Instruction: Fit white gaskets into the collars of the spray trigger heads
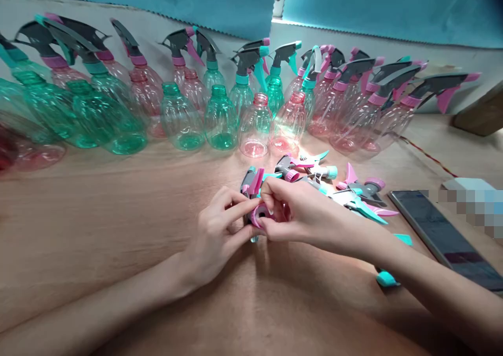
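Nearest the camera, both forearms reach in over the bare wooden table [98, 225]. The left hand [214, 235] and the right hand [298, 212] meet at mid-table, both closed in a pinch on one spray head [257, 215] with a pink collar, held just above the surface. The left index finger and thumb press its left side; the right fingers curl over its top.

Just behind the hands lies a loose pile of spray heads [334, 186], grey bodies with pink or teal triggers, touching one another. A teal cap piece [385, 278] lies by the right forearm. To the right, a dark phone [444, 238] lies flat, screen up; no writing can be read on it. Beyond it, a pale box [469, 184] is partly blurred out.

Farther back, bottles stand in a broad arc. The open teal bottles [220, 120] and open pink bottles [255, 123] at centre appear empty and carry no labels. Left of them stand teal bottles with heads fitted [90, 99]; to the right, pink bottles with heads fitted [353, 104]. All appear empty.

Open table remains at left and in front of the hands. A white wall [432, 47] closes the far edge under a blue sheet [176, 0].
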Tool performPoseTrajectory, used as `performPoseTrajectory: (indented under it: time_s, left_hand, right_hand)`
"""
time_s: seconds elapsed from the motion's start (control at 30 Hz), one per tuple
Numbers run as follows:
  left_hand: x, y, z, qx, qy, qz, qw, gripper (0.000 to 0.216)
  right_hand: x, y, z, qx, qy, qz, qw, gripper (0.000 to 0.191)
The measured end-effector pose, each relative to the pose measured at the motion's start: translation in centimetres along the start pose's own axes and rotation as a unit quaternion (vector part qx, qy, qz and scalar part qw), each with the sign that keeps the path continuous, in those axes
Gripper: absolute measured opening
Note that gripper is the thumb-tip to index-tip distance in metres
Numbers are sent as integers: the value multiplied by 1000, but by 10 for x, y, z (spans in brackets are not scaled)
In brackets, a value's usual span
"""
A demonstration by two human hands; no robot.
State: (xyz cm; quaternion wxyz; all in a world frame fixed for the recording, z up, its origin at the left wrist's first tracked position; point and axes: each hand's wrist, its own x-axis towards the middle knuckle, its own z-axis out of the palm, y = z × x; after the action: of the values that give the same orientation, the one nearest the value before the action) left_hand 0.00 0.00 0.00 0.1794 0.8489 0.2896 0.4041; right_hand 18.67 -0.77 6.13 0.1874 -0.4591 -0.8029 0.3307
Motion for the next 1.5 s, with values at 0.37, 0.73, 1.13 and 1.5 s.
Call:
performPoseTrajectory:
  time_s: [0.37,0.73,1.13,1.5]
  left_hand:
    - [1,4,0,7,-18,-3,1000,19]
    - [0,3,2,30,-31,-2,999,21]
    - [-1,6,1,31,-36,9,999,24]
    - [0,6,1,23,-48,-6,999,24]
  right_hand:
    - [-10,-15,8,-181,4,42,983,12]
    - [-8,-10,9,-175,-4,78,981,11]
    - [-22,-14,19,-335,59,52,939,16]
    - [-30,-15,22,-351,80,14,933,11]
